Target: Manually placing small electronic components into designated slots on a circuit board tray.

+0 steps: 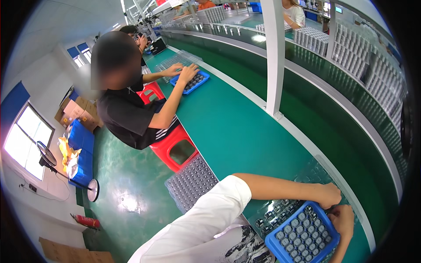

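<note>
My left hand [329, 196] is curled closed just beyond the upper edge of a blue tray [285, 222]. Close by, my right hand [343, 220] is also closed, fingers bent toward the left, beside the tray's right edge. Whatever the fingers hold is too small or hidden to make out. Rows of small square grey-and-black parts [303, 235] fill much of the blue tray. Left of it, partly under my left forearm, lies a clear plastic tray with dark parts [274, 212].
Another clear moulded tray [313, 171] lies past my forearm. A large tray of parts [191, 182] sits at the green bench's [228, 127] left edge by a red stool [175, 147]. A co-worker [127, 101] handles a second blue tray [190, 83]. A white post [275, 57] stands beside the green conveyor [315, 103].
</note>
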Demonstrator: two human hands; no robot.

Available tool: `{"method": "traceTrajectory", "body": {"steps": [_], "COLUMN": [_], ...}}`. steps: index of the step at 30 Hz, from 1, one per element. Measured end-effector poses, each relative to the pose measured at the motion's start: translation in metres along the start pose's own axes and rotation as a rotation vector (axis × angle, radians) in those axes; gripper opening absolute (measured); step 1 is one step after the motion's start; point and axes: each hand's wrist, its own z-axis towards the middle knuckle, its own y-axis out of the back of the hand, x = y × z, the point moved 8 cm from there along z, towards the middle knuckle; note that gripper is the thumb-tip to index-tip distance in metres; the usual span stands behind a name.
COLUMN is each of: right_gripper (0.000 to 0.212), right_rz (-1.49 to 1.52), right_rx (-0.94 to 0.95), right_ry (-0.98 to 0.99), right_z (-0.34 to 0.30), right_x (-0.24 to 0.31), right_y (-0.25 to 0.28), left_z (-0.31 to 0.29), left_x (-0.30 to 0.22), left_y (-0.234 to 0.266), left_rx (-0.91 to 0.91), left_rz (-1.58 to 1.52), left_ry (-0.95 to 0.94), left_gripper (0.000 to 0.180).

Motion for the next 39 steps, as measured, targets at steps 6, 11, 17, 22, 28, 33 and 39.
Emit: {"method": "traceTrajectory", "body": {"steps": [6, 11, 17, 22, 28, 33, 39], "right_gripper": [0.011, 0.004, 0.013, 0.006, 0.008, 0.01, 0.01], "right_rz": [-0.013, -0.023, -0.026, 0.073, 0.064, 0.007, -0.023], "right_rx": [-0.146, -0.239, -0.221, -0.456, -0.394, -0.347, -0.312], "right_ry": [0.152, 0.087, 0.169, 0.213, 0.24, 0.26, 0.276], "right_z": [-0.006, -0.021, -0.024, -0.057, -0.088, -0.091, -0.084], "right_x": [-0.013, -0.017, 0.01, 0.04, 0.081, 0.081, 0.079], "right_y": [-0.005, 0.002, 0.024, 0.042, 0.034, 0.02, 0.006], "left_z": [-0.002, -0.011, -0.085, -0.153, -0.167, -0.155, -0.152], "left_x": [0.015, 0.017, 0.012, 0.008, -0.05, -0.065, -0.064], "left_y": [0.003, 0.007, 0.091, 0.107, 0.104, 0.088, 0.077], "left_rx": [-0.047, -0.231, -0.321, -0.349, -0.325, -0.339, -0.301], "left_rz": [-0.189, -0.415, -0.266, -0.293, -0.19, -0.155, -0.107], "left_ry": [0.028, 0.028, 0.117, 0.207, 0.073, -0.006, 0.008], "left_gripper": [0.014, 0.013, 0.017, 0.007, 0.013, 0.014, 0.014]}}
